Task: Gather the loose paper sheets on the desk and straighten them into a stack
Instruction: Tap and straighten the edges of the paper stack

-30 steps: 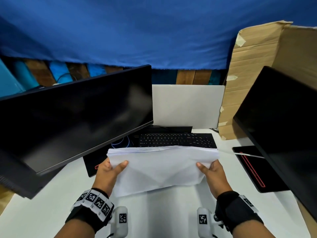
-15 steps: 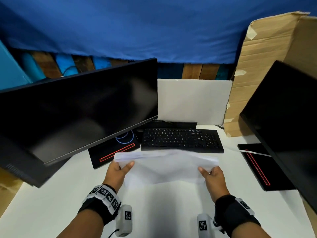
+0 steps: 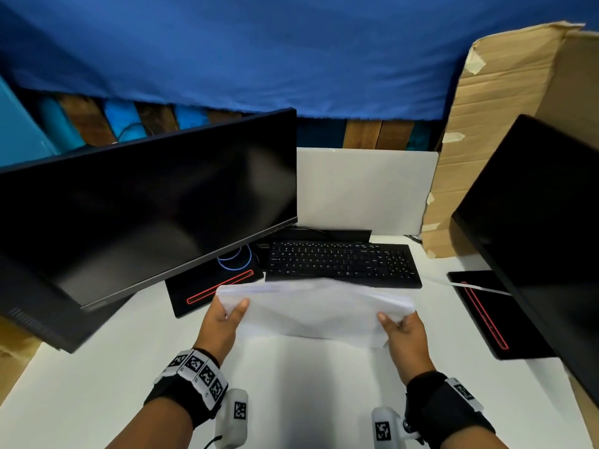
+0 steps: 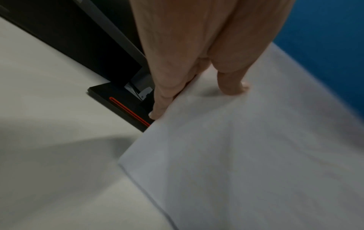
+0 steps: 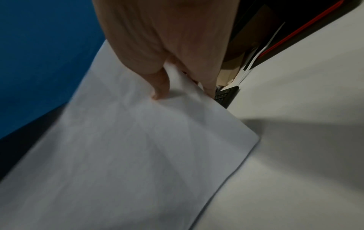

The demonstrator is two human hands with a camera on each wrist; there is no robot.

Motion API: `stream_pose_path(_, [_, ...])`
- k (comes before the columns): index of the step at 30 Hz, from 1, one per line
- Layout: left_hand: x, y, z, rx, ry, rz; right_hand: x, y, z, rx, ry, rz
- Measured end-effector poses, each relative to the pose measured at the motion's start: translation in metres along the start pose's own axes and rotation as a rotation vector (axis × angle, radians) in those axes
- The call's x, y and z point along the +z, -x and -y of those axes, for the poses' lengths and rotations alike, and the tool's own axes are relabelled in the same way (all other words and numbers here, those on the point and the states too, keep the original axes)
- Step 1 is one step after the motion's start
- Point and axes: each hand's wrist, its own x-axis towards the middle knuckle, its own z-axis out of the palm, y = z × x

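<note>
A bundle of white paper sheets is held upright over the white desk, its top edge blurred, just in front of the keyboard. My left hand pinches its left edge, thumb in front and fingers behind; in the left wrist view the thumb presses on the paper sheets. My right hand pinches the right edge the same way; in the right wrist view the thumb lies on the paper sheets. One more sheet lies across the right monitor's base.
A black keyboard sits right behind the sheets. A large monitor on a red-striped base stands at the left. A second monitor with its base is at the right. A white board and cardboard stand behind.
Both hands have brought the bundle down and nearer to the desk, and the keyboard now shows in full behind it. The grip on both edges is unchanged.
</note>
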Motion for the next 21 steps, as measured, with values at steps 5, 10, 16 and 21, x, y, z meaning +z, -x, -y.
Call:
stream_pose_path(5, [0.004, 0.000, -0.020, 0.062, 0.013, -0.010, 0.002, 0.001, 0.019, -0.085, -0.132, 0.037])
stream_pose_path(10, [-0.006, 0.000, -0.006, 0.050, -0.045, -0.012, 0.002, 0.006, 0.009, -0.184, 0.007, -0.006])
stream_pose_path(16, [-0.003, 0.007, 0.004, 0.034, -0.082, -0.017, 0.006, 0.018, 0.010, -0.514, 0.364, 0.007])
stream_pose_path(21, [-0.006, 0.001, 0.011, 0.046, -0.091, -0.022, 0.008, 0.019, 0.004, -0.489, 0.306, -0.079])
